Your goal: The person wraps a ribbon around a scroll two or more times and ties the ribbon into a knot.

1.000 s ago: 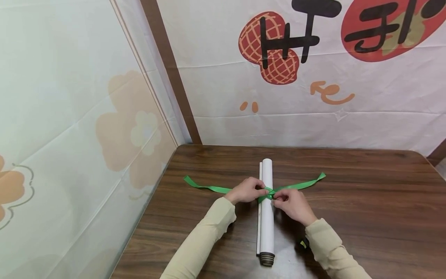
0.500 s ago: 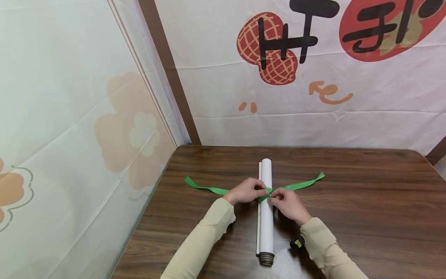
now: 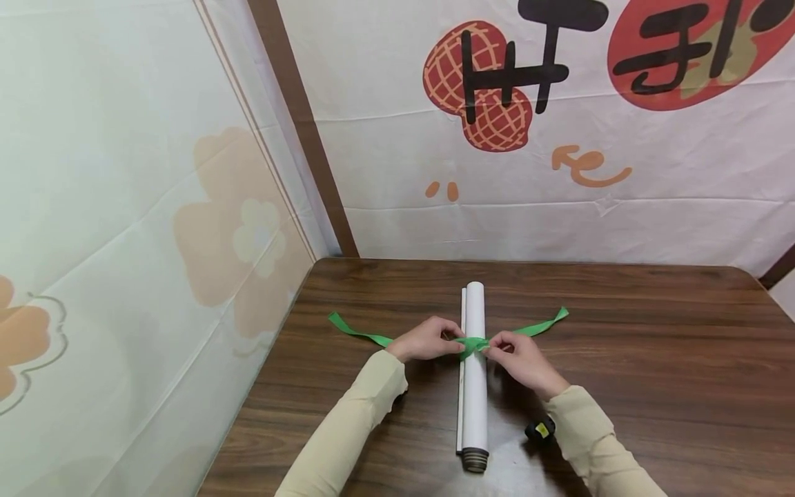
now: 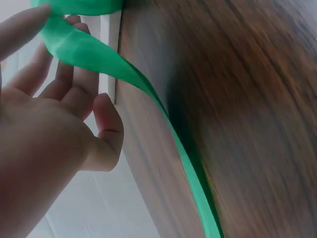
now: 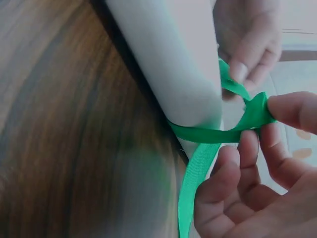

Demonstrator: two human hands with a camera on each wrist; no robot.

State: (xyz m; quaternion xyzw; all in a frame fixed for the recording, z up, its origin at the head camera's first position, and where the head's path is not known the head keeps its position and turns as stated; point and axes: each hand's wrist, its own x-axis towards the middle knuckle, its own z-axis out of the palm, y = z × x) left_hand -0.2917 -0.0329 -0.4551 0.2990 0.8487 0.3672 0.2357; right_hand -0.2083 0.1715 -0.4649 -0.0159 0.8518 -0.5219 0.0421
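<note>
A white rolled sheet (image 3: pixel 475 407) lies lengthwise on the table, with a dark ringed end toward me. Around its middle passes a green ribbon (image 3: pixel 473 346), crossed on top, its two tails spread left and right. My left hand (image 3: pixel 427 339) pinches the ribbon between thumb and fingers on the roll's left side; the left wrist view shows the ribbon (image 4: pixel 89 49) under the thumb. On the right side, my right hand (image 3: pixel 524 360) pinches the other part of the ribbon, and the right wrist view shows that ribbon part (image 5: pixel 257 111) between thumb and finger.
A thin white strip (image 3: pixel 462 407) runs along the roll's left side. A small black object with a yellow label (image 3: pixel 540 429) sits beside my right sleeve. The brown wooden table (image 3: pixel 671 345) meets a printed cloth wall (image 3: pixel 397 228) at its far edge.
My hands have moved apart, the left one leftward and the right one slightly rightward, drawing the ribbon across the roll. The ribbon's right tail end has shifted a little left.
</note>
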